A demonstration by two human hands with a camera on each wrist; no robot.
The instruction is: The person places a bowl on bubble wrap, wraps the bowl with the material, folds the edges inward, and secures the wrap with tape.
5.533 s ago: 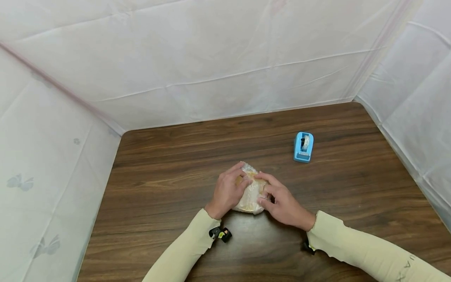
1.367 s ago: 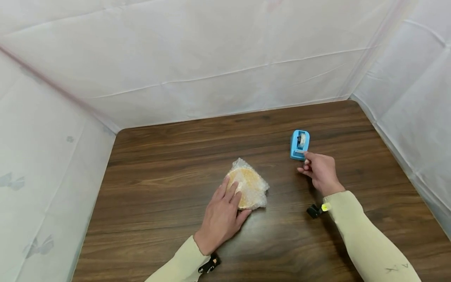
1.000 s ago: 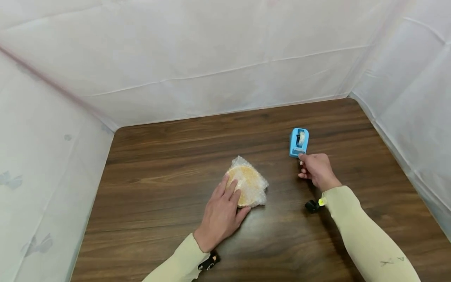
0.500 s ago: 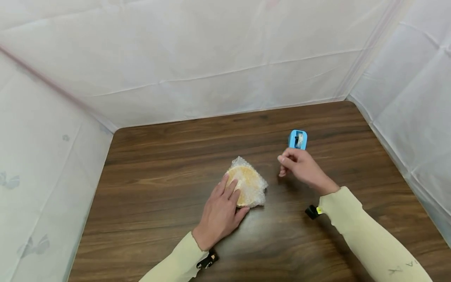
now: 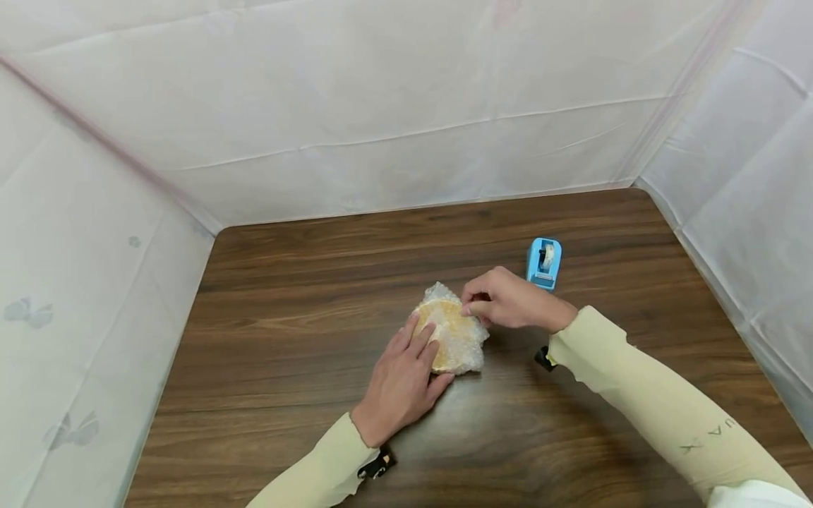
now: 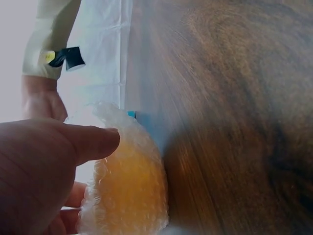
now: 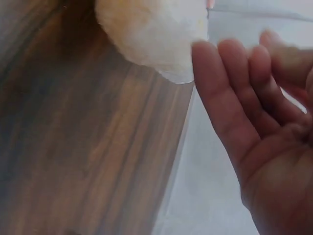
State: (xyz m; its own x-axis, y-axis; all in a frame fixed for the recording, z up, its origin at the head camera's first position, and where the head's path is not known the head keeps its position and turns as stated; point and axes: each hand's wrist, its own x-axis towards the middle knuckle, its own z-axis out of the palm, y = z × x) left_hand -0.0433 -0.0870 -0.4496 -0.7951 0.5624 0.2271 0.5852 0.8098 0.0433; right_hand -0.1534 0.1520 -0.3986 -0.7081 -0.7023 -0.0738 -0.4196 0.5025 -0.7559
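A round yellow thing in clear bubble wrap (image 5: 454,339) lies on the wooden table; the wrap hides its exact kind. My left hand (image 5: 396,384) rests on its left side with fingers straight and spread, the thumb along its near edge. In the left wrist view the bubble wrap (image 6: 129,186) bulges below my thumb. My right hand (image 5: 504,300) is at the upper right of the bundle, thumb and index pinched at its edge. Between them is a piece of tape, too thin and clear to show well. In the right wrist view the other fingers (image 7: 234,93) extend beside the bundle.
A light blue tape dispenser (image 5: 543,263) with a roll of clear tape stands behind my right hand. White sheeting (image 5: 394,169) hangs along the table's back and both sides. The dark wooden table (image 5: 286,282) has rounded far corners.
Earlier both hands were on the bundle; then my right hand pinched at the dispenser's cutter. It has since drawn away leftward to the bundle. My left hand has stayed on the wrap since then.
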